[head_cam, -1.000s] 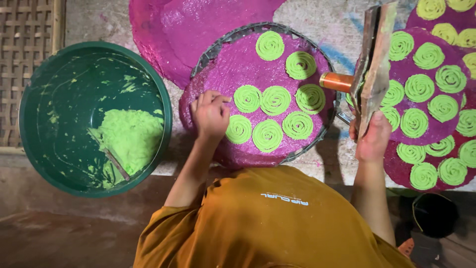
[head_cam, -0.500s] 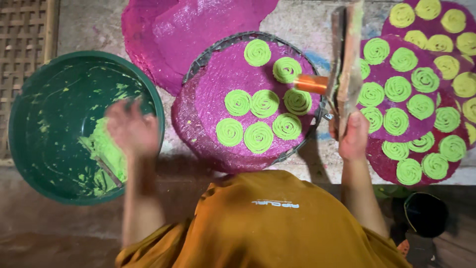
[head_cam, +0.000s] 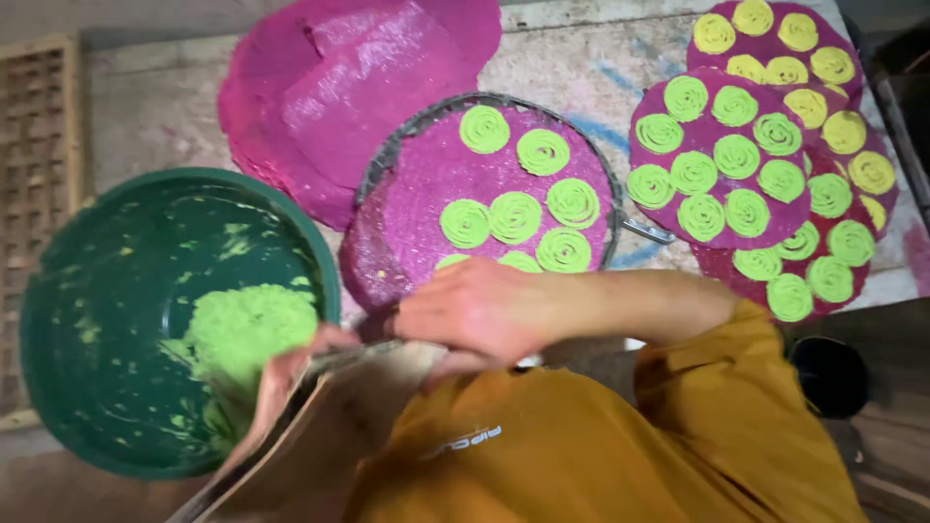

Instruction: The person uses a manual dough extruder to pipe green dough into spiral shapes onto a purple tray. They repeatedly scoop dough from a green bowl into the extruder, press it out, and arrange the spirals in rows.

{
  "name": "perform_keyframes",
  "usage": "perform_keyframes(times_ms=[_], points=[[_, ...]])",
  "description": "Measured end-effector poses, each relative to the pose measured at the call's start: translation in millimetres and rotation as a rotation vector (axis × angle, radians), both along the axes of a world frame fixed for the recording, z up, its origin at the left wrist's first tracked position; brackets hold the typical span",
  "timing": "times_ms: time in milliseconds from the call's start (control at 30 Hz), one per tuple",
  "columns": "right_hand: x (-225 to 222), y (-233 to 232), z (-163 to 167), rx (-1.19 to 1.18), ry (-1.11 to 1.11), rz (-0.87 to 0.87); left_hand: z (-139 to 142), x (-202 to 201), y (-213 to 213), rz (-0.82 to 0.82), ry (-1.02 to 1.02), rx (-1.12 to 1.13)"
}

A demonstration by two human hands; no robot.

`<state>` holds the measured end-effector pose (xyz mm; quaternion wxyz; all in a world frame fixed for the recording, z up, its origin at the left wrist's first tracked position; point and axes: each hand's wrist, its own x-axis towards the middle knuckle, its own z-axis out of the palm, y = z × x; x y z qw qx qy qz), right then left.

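**Both hands meet on a worn wooden press beside the tub of green dough**

Nearest, the person's mustard-orange shirt (head_cam: 601, 455) fills the lower middle of the view. Just left of it lies the wooden press (head_cam: 320, 426), a flat, brownish, dough-stained tool that slants from the near left edge up toward the hands. Its surface is dull and scuffed, with a darker rim along the upper edge; its lower end runs out of view.

The right hand (head_cam: 480, 312) reaches across from the right, forearm bare, and lies over the top end of the press with its fingers curled down onto it. The left hand (head_cam: 281, 383) is at the press's left edge, next to the tub; blur and the press itself hide most of it, so I cannot tell whether its fingers are closed around anything.

Left of the hands stands a big green tub (head_cam: 126, 281), its inside smeared, with a lump of bright green dough (head_cam: 247, 334) against its right wall.

Farther off, a round tray (head_cam: 387, 160) lined with a magenta sheet carries green dough spirals (head_cam: 513, 215). To the right, overlapping magenta rounds (head_cam: 717, 155) hold more spirals, green near and yellower far. Bare magenta sheets (head_cam: 358, 87) are stacked far left of the tray.
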<state>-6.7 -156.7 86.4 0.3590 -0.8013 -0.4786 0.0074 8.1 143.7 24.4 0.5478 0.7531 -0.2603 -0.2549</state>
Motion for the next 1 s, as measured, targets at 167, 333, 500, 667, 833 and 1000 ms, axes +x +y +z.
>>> perform_keyframes(times_ms=[167, 333, 500, 667, 833, 1000], points=[[46.8, 75.3, 66.8, -0.065, -0.396, 0.404, 14.6, -25.9, 59.5, -0.172, 0.047, 0.073], [40.8, 123.6, 81.6, -0.229, 0.005, 0.387, 47.5, -31.1, 114.5, -0.241, -0.004, 0.159], [13.2, 148.7, 50.8, -0.024, 0.320, 0.531, 74.2, -40.8, 172.4, -0.223, -0.186, 0.184], [24.6, 150.3, 76.8, 0.000, 0.250, 0.491, 52.9, -35.0, 230.4, 0.195, -0.230, 0.086], [76.2, 141.1, 125.7, -0.274, -0.953, 0.179, 8.7, -41.1, 244.3, 0.624, 0.110, -0.456], [122.3, 184.0, 132.4, -0.252, -1.458, 0.177, -49.7, -56.6, 202.6, 0.535, 0.709, -0.900]])
